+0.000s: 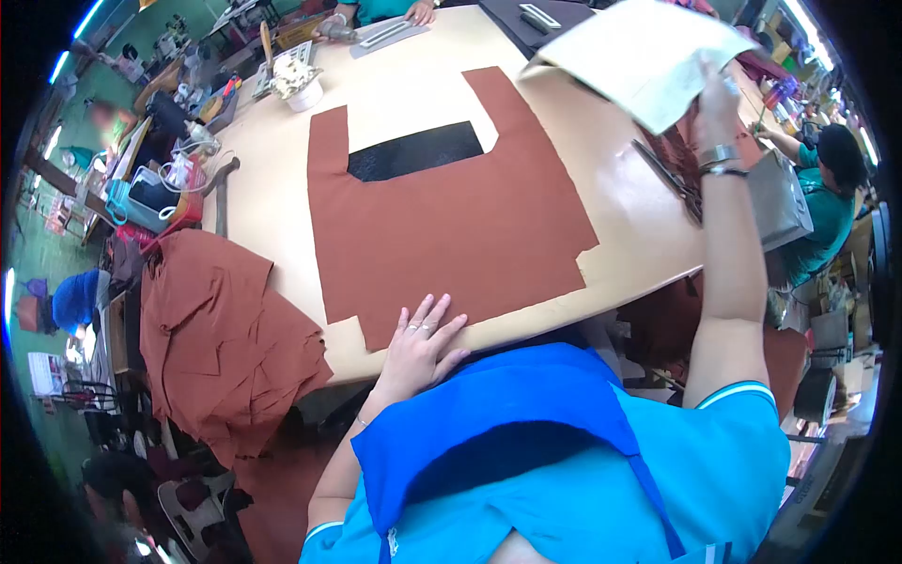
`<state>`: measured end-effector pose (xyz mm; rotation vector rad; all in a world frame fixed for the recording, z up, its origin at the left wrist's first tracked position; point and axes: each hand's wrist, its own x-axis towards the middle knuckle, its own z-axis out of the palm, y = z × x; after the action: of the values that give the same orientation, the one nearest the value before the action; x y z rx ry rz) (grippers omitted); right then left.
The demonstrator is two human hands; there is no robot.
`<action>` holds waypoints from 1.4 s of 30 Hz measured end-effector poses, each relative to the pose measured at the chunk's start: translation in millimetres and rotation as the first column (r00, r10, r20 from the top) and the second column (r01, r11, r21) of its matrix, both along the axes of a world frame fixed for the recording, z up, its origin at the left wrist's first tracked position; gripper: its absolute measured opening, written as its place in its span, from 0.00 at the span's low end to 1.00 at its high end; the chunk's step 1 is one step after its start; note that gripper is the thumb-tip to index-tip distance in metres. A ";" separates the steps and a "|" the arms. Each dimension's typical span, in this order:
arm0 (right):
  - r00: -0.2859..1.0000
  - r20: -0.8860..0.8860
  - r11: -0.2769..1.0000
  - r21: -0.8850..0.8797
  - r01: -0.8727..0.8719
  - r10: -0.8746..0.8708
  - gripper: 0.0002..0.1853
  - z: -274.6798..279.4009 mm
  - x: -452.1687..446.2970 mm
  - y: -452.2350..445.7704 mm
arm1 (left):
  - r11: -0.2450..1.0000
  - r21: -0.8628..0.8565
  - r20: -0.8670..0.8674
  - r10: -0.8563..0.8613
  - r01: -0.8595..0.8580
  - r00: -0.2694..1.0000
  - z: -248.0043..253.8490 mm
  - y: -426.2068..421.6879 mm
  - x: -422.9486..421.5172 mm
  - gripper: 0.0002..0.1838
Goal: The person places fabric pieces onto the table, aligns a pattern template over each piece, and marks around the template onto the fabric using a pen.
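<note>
A brown fabric piece (451, 240) with a notched lower edge and two upward arms lies flat on the table (263, 188). My left hand (427, 343) rests on its near edge, fingers stretched out and slightly spread, rings on them. Raised at the upper right, my right hand (719, 113) grips the edge of a large whitish sheet (639, 61), held tilted above the table. A black textured piece (413, 152) shows between the fabric's arms. Below the sheet, what looks like dark scissors (665, 174) lie beside crumpled brown cloth (662, 141).
A heap of brown fabric (221, 329) hangs off the table's left side. A white pot (303, 92) and a dark long tool (223, 197) sit toward the left edge. A metal box (780, 197) stands at the right near a co-worker (827, 202). Another person's hand (420, 13) works at the far edge.
</note>
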<state>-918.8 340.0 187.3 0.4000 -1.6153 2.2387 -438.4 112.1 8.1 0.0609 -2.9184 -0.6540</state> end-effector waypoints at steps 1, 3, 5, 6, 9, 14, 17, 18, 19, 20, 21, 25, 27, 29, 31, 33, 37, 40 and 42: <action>1.000 -0.001 1.000 0.019 0.017 -0.017 0.15 26.5 -1.4 0.1 | 0.995 0.101 0.012 -0.009 0.007 1.000 -0.4 -3.7 0.3 0.23; 0.993 -0.076 0.992 0.090 -0.085 0.092 0.14 64.6 3.6 3.2 | 0.954 0.298 0.028 -0.029 0.019 0.999 -0.8 -13.4 0.5 0.19; 0.969 -0.088 0.968 0.121 -0.220 0.231 0.15 88.6 34.3 -7.2 | 0.759 0.650 -0.068 0.085 -0.020 0.994 6.7 -19.1 -6.8 0.18; 0.947 -0.078 0.945 0.133 -0.298 0.310 0.15 95.8 52.9 -14.9 | 0.636 0.772 -0.117 0.141 0.000 0.983 7.1 -24.3 -12.9 0.19; 0.834 0.015 0.827 0.124 -0.549 0.552 0.16 104.9 97.9 -41.5 | 0.133 0.982 0.092 0.304 -0.138 0.948 29.4 -40.0 -42.9 0.31; 0.611 0.230 0.626 0.009 -0.780 0.757 0.18 77.4 136.0 -72.4 | -0.515 0.855 -0.086 -0.021 0.063 0.996 29.2 -75.7 -87.2 0.41; 0.539 0.341 0.582 -0.029 -0.813 0.770 0.19 43.7 139.5 -74.8 | -0.730 0.640 -0.294 0.056 0.240 0.954 50.5 -83.1 -78.7 0.40; 0.527 0.372 0.578 -0.029 -0.816 0.764 0.19 31.4 141.0 -73.2 | -0.703 0.663 -0.244 0.121 0.256 0.962 50.6 -89.7 -75.9 0.38; 0.498 0.339 0.540 -0.036 -0.841 0.798 0.20 10.2 132.3 -69.6 | -0.541 0.823 -0.036 0.260 0.176 0.965 35.7 -108.3 -69.1 0.34; 0.535 0.345 0.560 0.034 -0.828 0.771 0.22 -3.6 130.2 -67.4 | -0.374 0.927 0.139 0.423 0.033 0.896 20.8 -126.5 -60.7 0.30; 0.573 0.348 0.576 0.105 -0.810 0.742 0.24 -19.0 127.7 -64.4 | -0.211 0.977 0.162 0.609 -0.038 0.776 8.8 -141.4 -49.6 0.23; 0.650 0.515 0.621 0.260 -0.739 0.558 0.28 -110.4 107.0 -38.2 | 0.173 0.930 0.110 0.713 -0.326 0.693 13.4 -149.7 -15.3 0.25; 0.701 0.519 0.576 0.412 -0.706 0.488 0.29 -155.7 110.7 -33.0 | 0.293 0.870 0.095 0.690 -0.397 0.718 -2.9 -150.6 -12.0 0.26; 0.821 0.438 0.545 0.613 -0.571 0.367 0.29 -160.2 125.4 -33.8 | 0.390 0.778 0.104 0.693 -0.493 0.713 -7.0 -150.8 -12.0 0.27; 0.863 0.444 0.548 0.671 -0.499 0.242 0.29 -170.2 127.7 -33.3 | 0.456 0.647 0.133 0.722 -0.611 0.679 -3.6 -151.0 -12.3 0.27; 0.896 0.407 0.556 0.709 -0.433 0.178 0.29 -181.0 128.6 -31.6 | 0.495 0.576 0.135 0.727 -0.651 0.673 -10.9 -157.9 -12.2 0.28; 0.937 0.308 0.527 0.775 -0.348 0.166 0.30 -191.1 127.6 -29.4 | 0.530 0.493 0.132 0.738 -0.689 0.662 -16.7 -162.9 -11.1 0.31; 0.948 0.272 0.492 0.811 -0.317 0.162 0.30 -194.0 126.9 -28.6 | 0.543 0.413 0.161 0.747 -0.731 0.645 -8.1 -160.2 -13.9 0.32; 0.952 0.260 0.493 0.814 -0.306 0.163 0.30 -193.9 127.0 -29.1 | 0.531 0.413 0.186 0.747 -0.740 0.639 1.8 -156.6 -16.7 0.33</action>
<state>-791.8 310.9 -6.6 0.7412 -2.8491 1.4389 -455.0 -44.5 9.9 1.2777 -2.2606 -1.1009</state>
